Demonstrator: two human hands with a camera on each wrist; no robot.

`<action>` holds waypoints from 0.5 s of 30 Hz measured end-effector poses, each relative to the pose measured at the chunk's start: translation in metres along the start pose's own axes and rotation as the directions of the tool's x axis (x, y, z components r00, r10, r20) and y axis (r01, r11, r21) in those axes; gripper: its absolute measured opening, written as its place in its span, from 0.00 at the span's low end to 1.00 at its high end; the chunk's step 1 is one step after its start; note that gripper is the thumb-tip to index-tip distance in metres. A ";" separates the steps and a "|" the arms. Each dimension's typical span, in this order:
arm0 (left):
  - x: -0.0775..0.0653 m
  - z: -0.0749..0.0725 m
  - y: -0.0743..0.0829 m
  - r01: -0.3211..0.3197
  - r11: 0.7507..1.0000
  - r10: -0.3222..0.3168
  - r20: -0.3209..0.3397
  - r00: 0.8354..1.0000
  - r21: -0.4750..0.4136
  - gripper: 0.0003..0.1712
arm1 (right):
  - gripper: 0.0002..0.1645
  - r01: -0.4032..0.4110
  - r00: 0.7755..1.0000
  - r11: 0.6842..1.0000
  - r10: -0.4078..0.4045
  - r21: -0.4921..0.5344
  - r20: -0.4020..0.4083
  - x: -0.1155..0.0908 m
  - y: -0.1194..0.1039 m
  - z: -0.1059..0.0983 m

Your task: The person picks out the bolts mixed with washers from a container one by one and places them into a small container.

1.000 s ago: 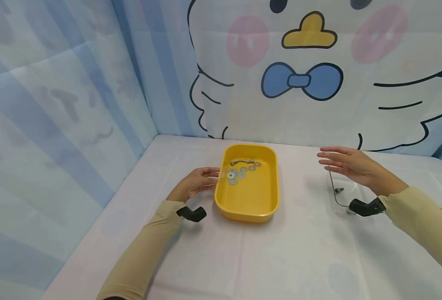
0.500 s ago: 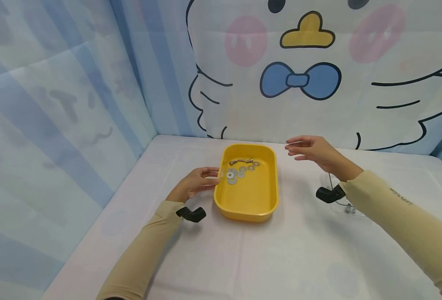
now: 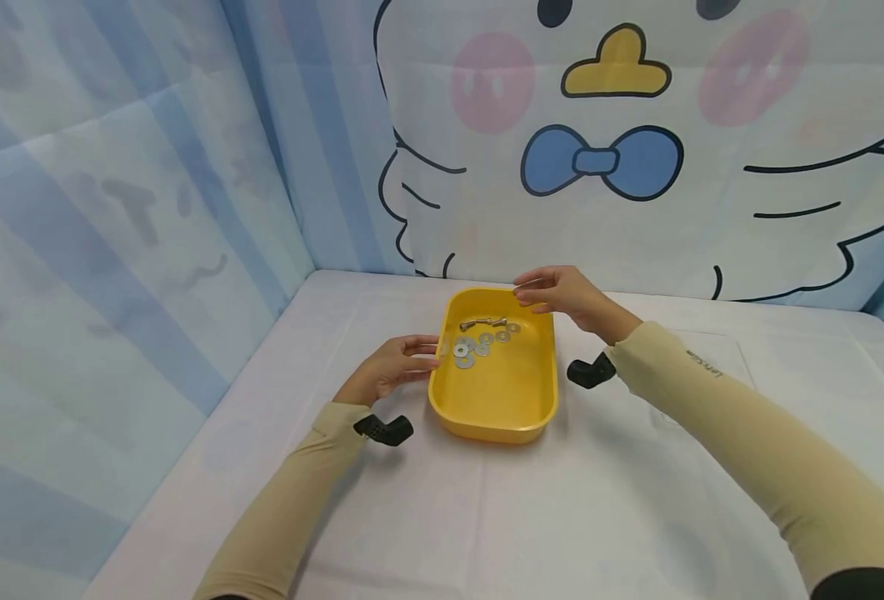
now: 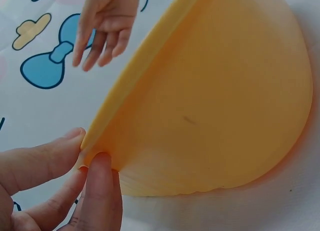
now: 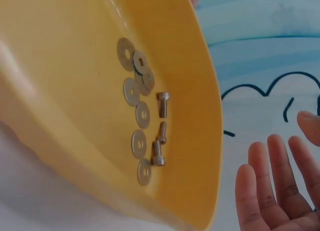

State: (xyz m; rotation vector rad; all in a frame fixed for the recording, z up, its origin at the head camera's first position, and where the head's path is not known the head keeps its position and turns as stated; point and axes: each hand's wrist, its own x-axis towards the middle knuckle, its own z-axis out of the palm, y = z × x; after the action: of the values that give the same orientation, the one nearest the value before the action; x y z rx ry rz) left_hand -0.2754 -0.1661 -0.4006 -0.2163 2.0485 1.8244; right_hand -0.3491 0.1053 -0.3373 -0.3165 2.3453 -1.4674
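Note:
A yellow plastic tray [image 3: 497, 396] stands on the white cloth. My left hand [image 3: 391, 367] pinches its left rim; in the left wrist view the thumb lies at the edge and a finger [image 4: 100, 186] against the outer wall. Several flat metal washers [image 5: 143, 114] lie scattered in the tray's far half. Beside them are 3 small socket-head screws [image 5: 163, 105], close to the far wall. My right hand [image 3: 572, 297] hovers at the tray's far right corner, fingers extended and holding nothing. Its palm and spread fingers [image 5: 285, 181] show apart from the tray in the right wrist view.
Part of a clear plastic box [image 3: 663, 418] shows at the right, mostly hidden behind the right sleeve [image 3: 700, 392]. A printed cartoon curtain [image 3: 599, 233] rises right behind the table's far edge. Another striped curtain [image 3: 134, 275] borders the left side.
My right hand has moved left from over the clear box to the tray's far right corner. The left hand stays at the tray's rim, and the tray has not moved.

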 end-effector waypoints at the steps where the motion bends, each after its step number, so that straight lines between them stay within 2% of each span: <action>1: 0.000 0.000 0.000 -0.002 1.000 0.002 0.001 1.000 0.000 0.31 | 0.26 -0.009 1.000 1.000 0.009 0.016 0.002 0.003 -0.001 0.004; 9: 0.001 -0.002 -0.002 -0.013 1.000 0.013 0.015 1.000 0.004 0.30 | 0.26 -0.104 0.994 0.979 0.097 0.173 0.044 0.021 -0.002 0.028; 15: 0.002 -0.004 -0.001 -0.006 1.000 0.006 0.021 1.000 0.002 0.30 | 0.26 -0.225 0.974 0.937 0.211 0.266 0.081 0.032 0.004 0.041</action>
State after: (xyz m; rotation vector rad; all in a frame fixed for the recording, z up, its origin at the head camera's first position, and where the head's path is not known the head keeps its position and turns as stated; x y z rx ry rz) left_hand -0.2773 -0.1696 -0.4022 -0.1895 2.0388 1.8200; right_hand -0.3616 0.0616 -0.3626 -0.0188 2.0264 -1.6239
